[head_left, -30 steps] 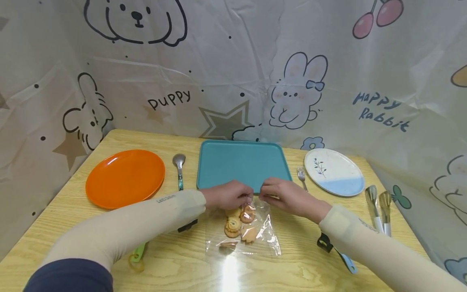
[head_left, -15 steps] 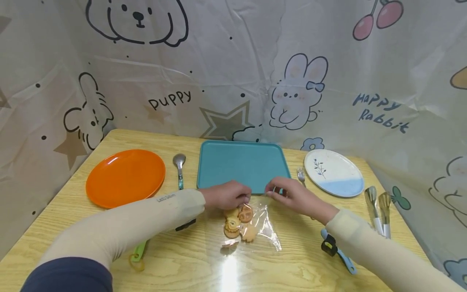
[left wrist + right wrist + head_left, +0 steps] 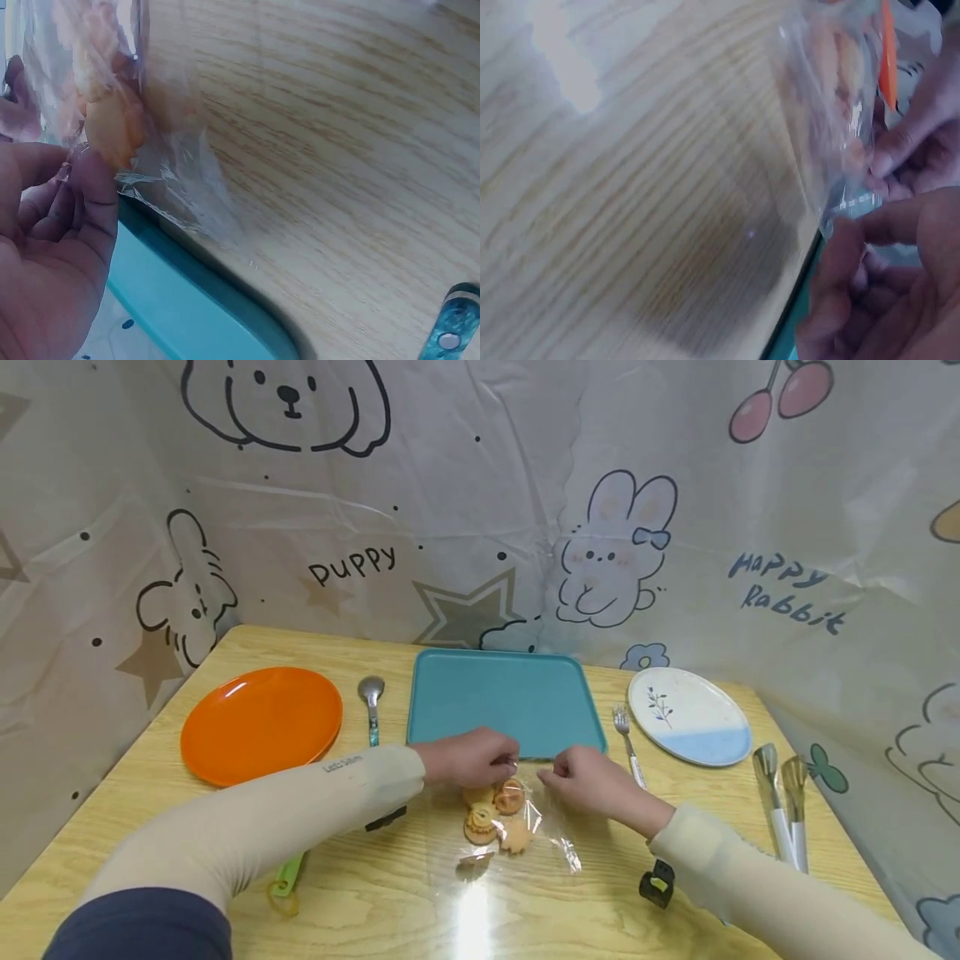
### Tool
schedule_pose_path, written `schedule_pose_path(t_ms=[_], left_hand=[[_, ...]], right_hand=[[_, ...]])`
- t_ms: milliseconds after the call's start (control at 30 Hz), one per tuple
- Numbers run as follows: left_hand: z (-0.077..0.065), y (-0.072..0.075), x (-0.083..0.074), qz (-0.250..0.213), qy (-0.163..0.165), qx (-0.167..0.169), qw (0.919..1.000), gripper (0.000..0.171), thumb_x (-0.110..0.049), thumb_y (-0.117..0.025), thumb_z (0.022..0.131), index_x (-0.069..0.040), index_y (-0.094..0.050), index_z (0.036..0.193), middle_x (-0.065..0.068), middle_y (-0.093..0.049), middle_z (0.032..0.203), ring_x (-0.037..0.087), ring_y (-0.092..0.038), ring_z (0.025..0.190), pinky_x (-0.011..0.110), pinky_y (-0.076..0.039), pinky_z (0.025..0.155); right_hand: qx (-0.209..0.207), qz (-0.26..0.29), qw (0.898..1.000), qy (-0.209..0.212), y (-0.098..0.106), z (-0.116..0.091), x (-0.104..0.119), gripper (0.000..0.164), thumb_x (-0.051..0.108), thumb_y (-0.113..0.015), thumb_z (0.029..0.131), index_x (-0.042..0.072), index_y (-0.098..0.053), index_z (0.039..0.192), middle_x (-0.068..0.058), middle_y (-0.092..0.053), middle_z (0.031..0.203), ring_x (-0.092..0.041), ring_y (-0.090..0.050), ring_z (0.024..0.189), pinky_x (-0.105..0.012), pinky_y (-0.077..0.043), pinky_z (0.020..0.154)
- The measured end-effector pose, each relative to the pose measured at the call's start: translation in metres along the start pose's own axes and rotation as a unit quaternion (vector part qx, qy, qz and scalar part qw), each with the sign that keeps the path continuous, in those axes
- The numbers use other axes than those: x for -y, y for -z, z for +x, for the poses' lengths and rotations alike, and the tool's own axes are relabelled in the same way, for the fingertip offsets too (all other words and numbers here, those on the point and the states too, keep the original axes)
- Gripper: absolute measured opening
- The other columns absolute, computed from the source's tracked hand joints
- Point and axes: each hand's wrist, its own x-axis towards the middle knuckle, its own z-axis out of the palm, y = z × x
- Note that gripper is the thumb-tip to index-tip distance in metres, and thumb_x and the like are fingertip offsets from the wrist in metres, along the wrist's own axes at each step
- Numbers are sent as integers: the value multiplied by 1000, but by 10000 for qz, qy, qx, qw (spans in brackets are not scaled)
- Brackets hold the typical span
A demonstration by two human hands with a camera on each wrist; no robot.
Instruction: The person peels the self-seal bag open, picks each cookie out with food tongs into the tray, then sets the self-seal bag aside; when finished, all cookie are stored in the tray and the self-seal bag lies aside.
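Note:
A clear plastic bag (image 3: 534,817) with several cookies (image 3: 481,823) inside hangs in front of the blue-green tray (image 3: 501,702). My left hand (image 3: 474,758) pinches the bag's top edge between thumb and forefinger, as the left wrist view shows with the crinkled film (image 3: 169,176). At the upper right corner, my right hand (image 3: 598,785) has its thumb and forefinger together on the plastic. In the right wrist view, the bag (image 3: 832,142) runs into those fingertips, and the other fingers are curled. The cookies lie toward the bag's left half.
On the left are an orange plate (image 3: 258,727), a spoon (image 3: 371,697) and a green handle (image 3: 288,875), partly under the sleeve. To the right stand a white-and-blue plate (image 3: 690,717), a fork (image 3: 627,735) and two white-handled utensils (image 3: 781,810). A patterned cloth (image 3: 480,510) hangs behind the table.
My right hand first drew away from the left, fingers parted, then came down and toward me onto the bag's right corner. The left hand keeps its pinch in nearly the same place.

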Motion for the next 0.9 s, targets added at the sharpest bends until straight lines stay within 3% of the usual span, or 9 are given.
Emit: schedule_pose_path(t_ms=[133,333,567,767,900], left_hand=[[0,0,1,113,-138,11,9998,13,-10,-55,97,-9,-61,85,-3,-57,76,8,-49,70,20,-44,66],[-2,-1,5,105,-75,19,9999,12,-11,-56,97,-10,-62,87,-4,-58,78,7,-50,73,21,-46,69],[-4,6,4,81,70,74,9999,15,-10,-51,99,-8,-64,91,-2,-61,82,8,-52,73,22,-47,69],[-6,8,6,82,131,68,9999,11,-11,-55,98,-8,-65,93,-3,-62,83,7,-52,73,21,-48,68],[-7,8,7,98,82,127,9998,9,-13,-58,97,-10,-65,91,-3,-63,83,7,-51,72,22,-47,68]], right_hand=[[385,484,9968,497,5,2,-14,38,21,-54,99,7,-56,64,4,-46,49,-9,-42,44,-26,-40,49],[1110,949,9861,789,20,0,-31,41,27,-49,102,2,-55,70,1,-49,53,-12,-44,47,-26,-41,51],[940,1034,9898,284,13,-7,-25,55,50,-50,97,7,-53,64,0,-47,48,-15,-42,41,-27,-38,45],[1460,1359,9796,239,5,-19,-23,40,31,-59,96,3,-58,67,0,-52,52,-12,-46,43,-26,-40,45],[1637,1547,9738,305,9,-24,-30,37,30,-59,97,3,-55,71,-2,-52,54,-12,-44,45,-25,-38,45]])
